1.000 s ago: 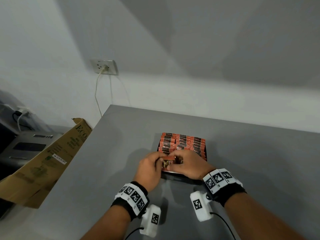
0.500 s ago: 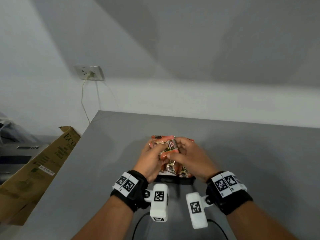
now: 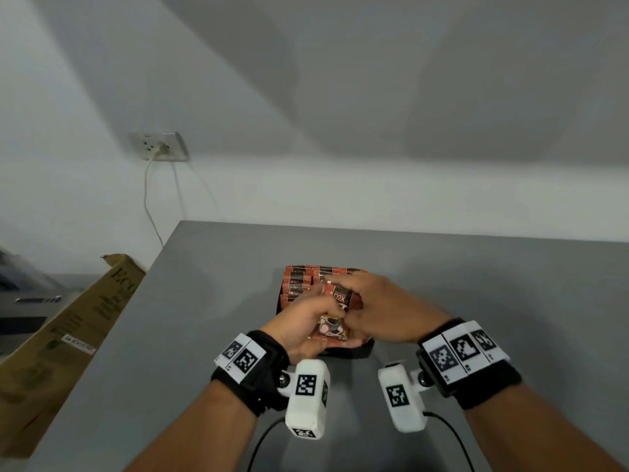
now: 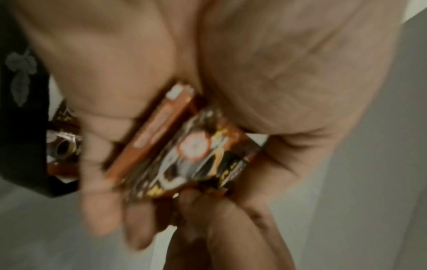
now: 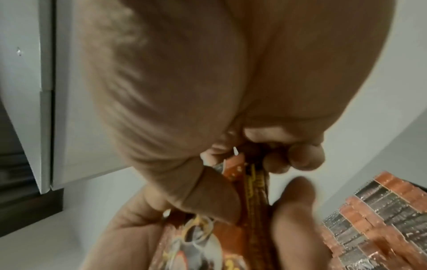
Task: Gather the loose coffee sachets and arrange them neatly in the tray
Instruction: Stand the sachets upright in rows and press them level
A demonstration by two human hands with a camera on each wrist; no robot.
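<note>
Sachets [image 3: 335, 316] are in both my hands rn, a small bunch held lower centre of the head view, right over the near end of the tray [image 3: 354, 351]. My left hand [image 3: 303, 323] has its fingers curled under and round the bunch from the left, thumb on top. My right hand [image 3: 381, 310] comes in from the right w/ fingers closed over the top end of the same bunch, so both are gripping it, not spread wide at all.

Left wrist view is blurry, but you can see an orange sachet edge and a darker printed one [image 4: 196, 151] wedged btwn my fingers [image 4: 99, 164] and palm. Right wrist view: thumb [image 5: 208, 197] pressed on one side of the orange strip [image 5: 245, 186], fingertips [image 5: 305, 157] curled at its top.

Rest of the sachets [image 3: 303, 284] sit packed in rows in the far part of the tray, just above my hands in the head view; same rows [image 5: 379, 213] show at the lower right of the right wrist view. Tray's black and sits on the grey table [image 3: 493, 284].

Other stuff: cardboard box [image 3: 64, 338] at the left edge, wall socket [image 3: 163, 146] w/ a cable plugged in at upper left.
</note>
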